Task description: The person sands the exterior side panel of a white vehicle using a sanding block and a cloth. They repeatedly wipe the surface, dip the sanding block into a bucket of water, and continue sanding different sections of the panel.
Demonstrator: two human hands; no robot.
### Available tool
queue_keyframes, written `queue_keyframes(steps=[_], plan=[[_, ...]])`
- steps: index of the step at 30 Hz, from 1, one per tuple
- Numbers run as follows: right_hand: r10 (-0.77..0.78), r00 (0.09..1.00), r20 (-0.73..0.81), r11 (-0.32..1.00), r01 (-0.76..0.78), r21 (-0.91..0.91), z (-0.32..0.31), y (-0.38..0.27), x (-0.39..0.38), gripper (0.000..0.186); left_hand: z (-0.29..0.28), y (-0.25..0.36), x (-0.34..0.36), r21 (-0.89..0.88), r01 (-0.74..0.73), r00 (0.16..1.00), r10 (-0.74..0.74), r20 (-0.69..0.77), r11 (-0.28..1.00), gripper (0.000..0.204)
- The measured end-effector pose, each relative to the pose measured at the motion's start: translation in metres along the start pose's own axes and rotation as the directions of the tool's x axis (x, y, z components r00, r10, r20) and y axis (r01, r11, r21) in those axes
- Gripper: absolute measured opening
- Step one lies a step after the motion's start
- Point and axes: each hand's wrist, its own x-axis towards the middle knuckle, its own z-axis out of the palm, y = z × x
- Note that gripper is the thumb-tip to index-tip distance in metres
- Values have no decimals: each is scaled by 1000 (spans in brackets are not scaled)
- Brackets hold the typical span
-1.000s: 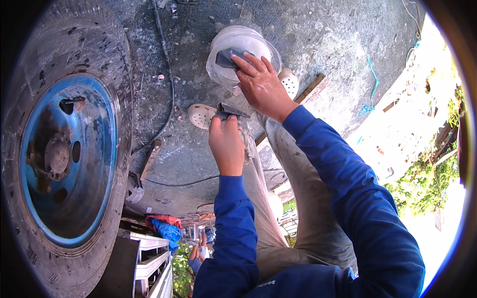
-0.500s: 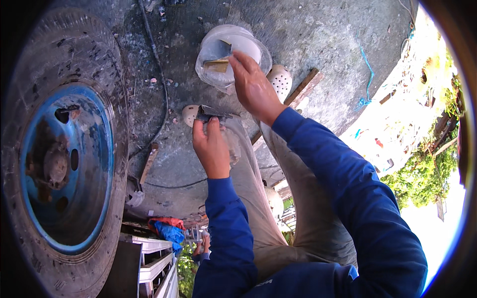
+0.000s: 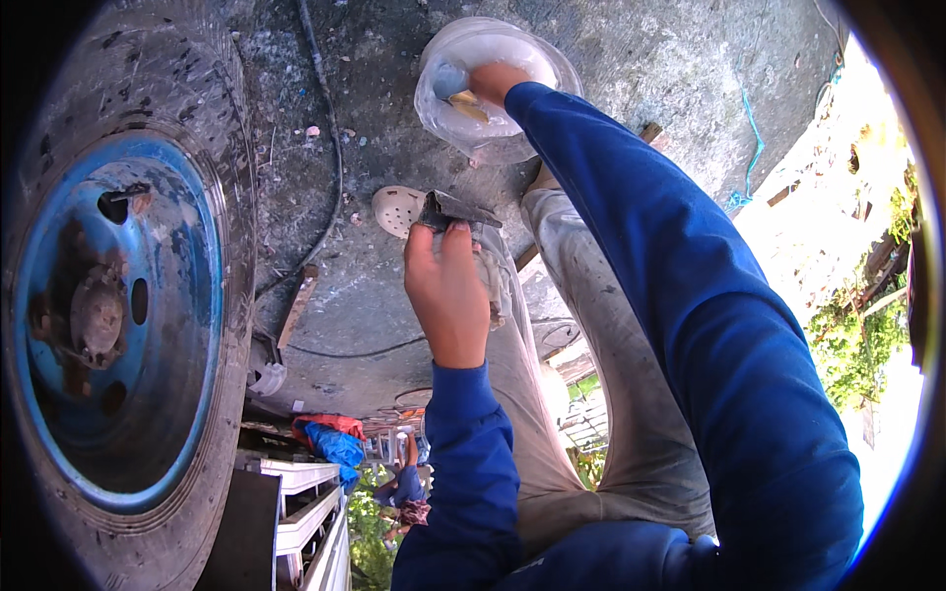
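Note:
My left hand (image 3: 451, 295) is closed, pinching a dark, stiff piece (image 3: 458, 210) that looks like a folded sheet, above my left foot. At the top of the view, my right hand (image 3: 496, 79) reaches down into a pale bucket (image 3: 439, 126) with clear plastic about its rim. Its fingers are out of sight inside, so what they hold cannot be made out. Beside that hand in the bucket show a blue-grey piece (image 3: 450, 79) and a yellowish piece (image 3: 470, 105).
A large tyre (image 3: 212, 433) with a blue wheel rim (image 3: 187, 246) stands at the left. A black cable (image 3: 323, 108) and a wooden stick (image 3: 298, 307) lie on the rough floor. My cream clog (image 3: 396, 210) is below the bucket. Behind, another person (image 3: 406, 488) shows small.
My right hand has moved from over the bucket down into it, hiding its fingers. The left hand still holds the dark piece and has shifted slightly right. The view has shifted a little.

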Motion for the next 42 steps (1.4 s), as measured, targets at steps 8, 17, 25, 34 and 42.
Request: queue_keyframes(steps=[8,17,25,34,42], plan=[[-159,986,53,987,160,-12,13,7,-7,31,1,-2,0,65,-41,999,39,37,997,21],[-167,978,-126,985,161,-58,-24,17,-41,32,-9,-12,10,-49,-32,999,30,-33,998,23],[-40,950,-310,595,271,756,-60,-16,-222,28,-16,-19,3,-83,-57,995,49,-92,995,20],[134,865,-484,956,15,293,124,70,-111,38,-15,-25,-11,5,-44,998,44,-37,999,22],[430,799,-420,895,-317,314,141,7,-80,55,-27,-33,-12,170,-3,999,12,-51,985,23]])
